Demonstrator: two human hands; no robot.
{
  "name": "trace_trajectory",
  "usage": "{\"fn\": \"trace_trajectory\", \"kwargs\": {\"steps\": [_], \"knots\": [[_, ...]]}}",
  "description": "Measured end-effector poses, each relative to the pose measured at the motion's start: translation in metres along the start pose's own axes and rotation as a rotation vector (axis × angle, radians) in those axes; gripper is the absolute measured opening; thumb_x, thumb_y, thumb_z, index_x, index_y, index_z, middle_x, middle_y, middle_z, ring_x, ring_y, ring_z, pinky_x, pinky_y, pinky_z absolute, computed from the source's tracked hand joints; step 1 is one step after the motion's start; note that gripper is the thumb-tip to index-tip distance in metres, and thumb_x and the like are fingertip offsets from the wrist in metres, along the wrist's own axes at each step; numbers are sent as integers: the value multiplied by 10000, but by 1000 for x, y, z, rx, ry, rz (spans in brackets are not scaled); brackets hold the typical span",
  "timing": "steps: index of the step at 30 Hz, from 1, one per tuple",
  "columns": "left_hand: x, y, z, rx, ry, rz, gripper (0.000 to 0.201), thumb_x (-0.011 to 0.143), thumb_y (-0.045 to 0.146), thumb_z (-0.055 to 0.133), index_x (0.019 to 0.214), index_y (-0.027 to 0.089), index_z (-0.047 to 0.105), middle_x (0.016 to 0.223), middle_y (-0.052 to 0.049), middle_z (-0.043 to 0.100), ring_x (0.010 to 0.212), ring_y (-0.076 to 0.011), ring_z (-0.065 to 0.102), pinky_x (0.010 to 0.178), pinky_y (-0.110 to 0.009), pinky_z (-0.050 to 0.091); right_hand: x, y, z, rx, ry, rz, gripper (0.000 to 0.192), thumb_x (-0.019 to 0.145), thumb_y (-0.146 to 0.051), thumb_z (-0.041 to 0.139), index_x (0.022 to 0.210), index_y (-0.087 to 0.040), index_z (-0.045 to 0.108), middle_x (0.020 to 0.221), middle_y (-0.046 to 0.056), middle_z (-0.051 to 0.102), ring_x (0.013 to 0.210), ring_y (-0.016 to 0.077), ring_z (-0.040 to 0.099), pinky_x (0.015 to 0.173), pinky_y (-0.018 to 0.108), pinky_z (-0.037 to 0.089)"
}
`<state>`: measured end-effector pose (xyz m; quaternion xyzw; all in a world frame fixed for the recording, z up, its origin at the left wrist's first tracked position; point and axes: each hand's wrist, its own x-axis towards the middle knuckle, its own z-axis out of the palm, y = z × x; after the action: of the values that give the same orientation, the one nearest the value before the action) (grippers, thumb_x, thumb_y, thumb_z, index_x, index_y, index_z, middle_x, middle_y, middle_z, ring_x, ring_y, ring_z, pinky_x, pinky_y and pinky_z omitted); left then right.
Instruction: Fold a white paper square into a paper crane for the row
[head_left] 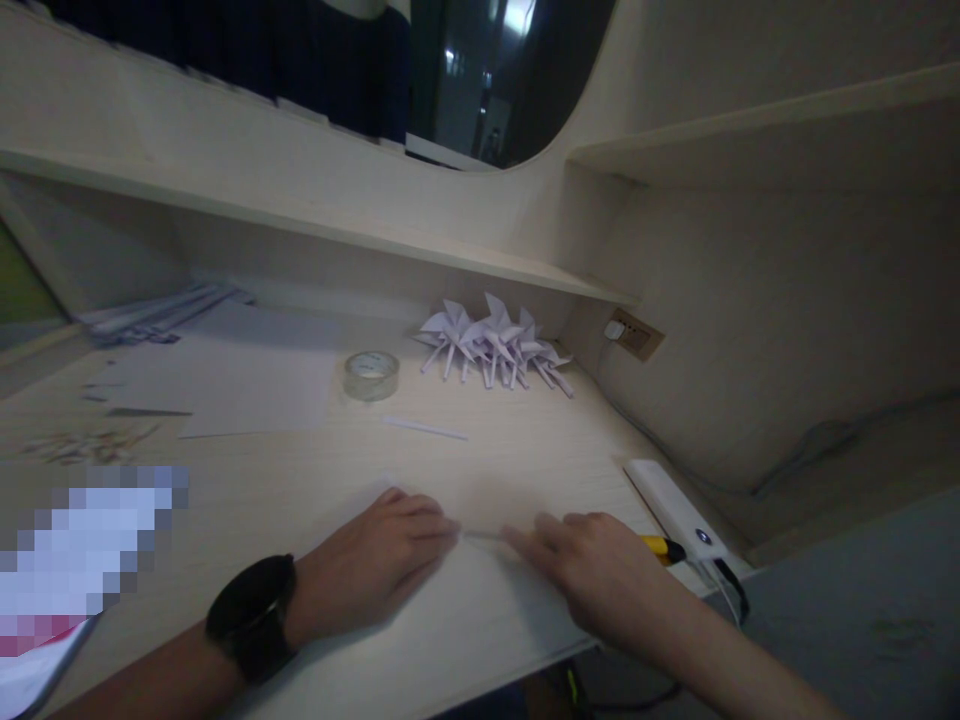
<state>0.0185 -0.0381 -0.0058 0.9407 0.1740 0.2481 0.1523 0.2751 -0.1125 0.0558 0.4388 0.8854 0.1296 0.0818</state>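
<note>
My left hand [375, 565], with a black watch on its wrist, lies flat, palm down, on a pale sheet of paper [480, 600] at the desk's near edge. My right hand [592, 575] presses the same sheet beside it, fingers pointing left. The fingertips of both hands almost meet along a thin raised fold [480, 535] in the paper. Neither hand grips anything.
A roll of clear tape [370, 375] and a thin paper strip [424, 428] lie mid-desk. Several folded paper pinwheels [495, 350] are piled at the back under the shelf. A white power bank [679, 510] with cable and a yellow-handled tool [660, 545] sit right; paper sheets [225, 385] lie left.
</note>
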Motion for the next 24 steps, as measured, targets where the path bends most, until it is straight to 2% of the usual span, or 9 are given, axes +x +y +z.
{"fn": "trace_trajectory", "kwargs": {"steps": [12,15,24], "knots": [[2,-2,5,-18,-34,5,259,967,301,421,1132,279,619,1076,-20,669,993,-194,548,872,-355,353,0,-3,-2,3,-15,13,532,747,-2,462,1214,-253,496,846,3,642,593,151,577,509,304,259],[3,-2,3,-21,-68,-10,254,964,284,425,1132,276,616,1071,-17,668,989,-194,547,872,-353,353,0,-3,-2,-7,-17,9,520,758,-10,463,1217,-252,496,847,6,639,589,140,565,508,301,258],[2,2,-3,-34,-55,-9,281,972,305,403,1168,290,604,1088,-17,667,1004,-195,544,865,-346,358,-1,-1,3,14,-3,3,559,739,-6,470,1245,-243,478,840,10,641,600,138,554,521,295,263]]}}
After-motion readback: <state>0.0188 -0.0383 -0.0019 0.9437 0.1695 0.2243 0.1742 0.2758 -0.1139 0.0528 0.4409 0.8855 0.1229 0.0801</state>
